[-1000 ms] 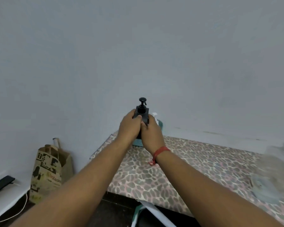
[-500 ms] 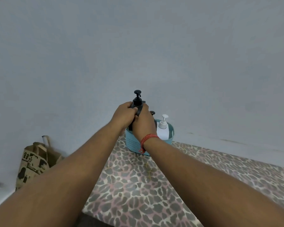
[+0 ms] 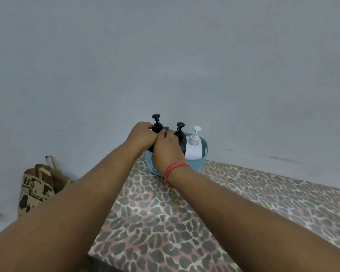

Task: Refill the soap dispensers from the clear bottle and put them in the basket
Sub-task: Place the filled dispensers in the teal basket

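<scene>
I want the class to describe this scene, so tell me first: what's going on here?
A person grips a black dispenser with both hands, the left hand and right hand wrapped round its body, at the left end of a blue basket. The basket stands on a spotted table by the wall and already holds a second black dispenser and a white dispenser. Whether the held one rests inside yet cannot be told. A paper bag stands on the floor to the left.

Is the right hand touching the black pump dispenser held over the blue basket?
Touching. The head view shows the right hand wrapped over the black pump dispenser, its fingertips on the shoulder below the pump.
</scene>
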Demonstrator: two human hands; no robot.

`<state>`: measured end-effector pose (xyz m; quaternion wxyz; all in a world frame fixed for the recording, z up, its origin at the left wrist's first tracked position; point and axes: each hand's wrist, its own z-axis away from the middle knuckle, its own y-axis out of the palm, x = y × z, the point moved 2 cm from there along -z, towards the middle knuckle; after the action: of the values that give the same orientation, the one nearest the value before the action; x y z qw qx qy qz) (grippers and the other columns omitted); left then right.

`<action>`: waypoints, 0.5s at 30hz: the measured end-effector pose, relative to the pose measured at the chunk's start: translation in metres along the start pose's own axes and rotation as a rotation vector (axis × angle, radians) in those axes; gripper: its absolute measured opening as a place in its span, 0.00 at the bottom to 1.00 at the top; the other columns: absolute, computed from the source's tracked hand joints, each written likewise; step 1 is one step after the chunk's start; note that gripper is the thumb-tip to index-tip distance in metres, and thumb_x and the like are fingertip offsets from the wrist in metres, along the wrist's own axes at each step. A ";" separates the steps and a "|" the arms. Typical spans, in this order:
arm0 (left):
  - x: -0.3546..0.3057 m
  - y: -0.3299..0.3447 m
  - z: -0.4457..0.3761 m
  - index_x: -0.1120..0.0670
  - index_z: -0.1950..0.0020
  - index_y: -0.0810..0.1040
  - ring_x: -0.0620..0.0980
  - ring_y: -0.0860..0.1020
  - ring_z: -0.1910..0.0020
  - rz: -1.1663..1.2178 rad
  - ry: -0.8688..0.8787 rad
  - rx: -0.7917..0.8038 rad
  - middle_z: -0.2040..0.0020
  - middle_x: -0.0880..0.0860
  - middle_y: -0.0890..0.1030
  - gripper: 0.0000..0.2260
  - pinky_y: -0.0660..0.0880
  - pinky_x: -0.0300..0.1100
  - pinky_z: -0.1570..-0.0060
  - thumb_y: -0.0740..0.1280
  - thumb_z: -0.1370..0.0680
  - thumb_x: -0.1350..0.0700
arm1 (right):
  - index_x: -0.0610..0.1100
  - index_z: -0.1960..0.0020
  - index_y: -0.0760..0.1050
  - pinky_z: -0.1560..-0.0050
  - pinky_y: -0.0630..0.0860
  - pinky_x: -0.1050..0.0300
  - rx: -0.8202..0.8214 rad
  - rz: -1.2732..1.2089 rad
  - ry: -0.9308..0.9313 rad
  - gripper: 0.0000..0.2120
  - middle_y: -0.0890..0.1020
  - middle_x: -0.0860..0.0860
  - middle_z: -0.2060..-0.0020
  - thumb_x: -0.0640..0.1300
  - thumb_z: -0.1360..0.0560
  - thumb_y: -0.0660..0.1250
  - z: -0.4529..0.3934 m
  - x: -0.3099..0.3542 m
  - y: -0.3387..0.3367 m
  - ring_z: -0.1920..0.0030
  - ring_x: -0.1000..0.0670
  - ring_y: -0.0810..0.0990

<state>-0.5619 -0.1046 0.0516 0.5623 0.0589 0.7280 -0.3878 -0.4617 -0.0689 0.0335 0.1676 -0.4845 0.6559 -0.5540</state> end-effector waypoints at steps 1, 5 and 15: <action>0.000 0.000 -0.001 0.56 0.41 0.82 0.55 0.82 0.58 -0.043 -0.003 0.007 0.55 0.58 0.84 0.12 0.80 0.46 0.56 0.68 0.22 0.66 | 0.34 0.26 0.60 0.34 0.68 0.53 -0.015 0.028 -0.007 0.26 0.66 0.39 0.32 0.37 0.23 0.61 0.000 -0.001 0.000 0.33 0.41 0.66; -0.002 0.001 -0.001 0.59 0.40 0.82 0.58 0.82 0.51 -0.160 -0.021 0.000 0.50 0.59 0.84 0.14 0.79 0.48 0.49 0.68 0.24 0.67 | 0.35 0.31 0.67 0.34 0.68 0.52 -0.017 0.054 -0.010 0.20 0.69 0.40 0.36 0.38 0.23 0.60 0.002 -0.003 0.000 0.35 0.41 0.67; -0.004 0.006 0.018 0.52 0.61 0.69 0.51 0.71 0.58 -0.313 0.056 -0.043 0.55 0.58 0.79 0.12 0.68 0.41 0.58 0.64 0.26 0.68 | 0.37 0.33 0.69 0.29 0.64 0.51 -0.019 -0.007 -0.086 0.20 0.72 0.41 0.36 0.37 0.25 0.61 0.028 -0.015 0.002 0.32 0.42 0.67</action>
<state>-0.5432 -0.1101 0.0509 0.4754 -0.0566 0.7519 -0.4532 -0.4341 -0.0722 0.0180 0.1890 -0.5117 0.6515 -0.5273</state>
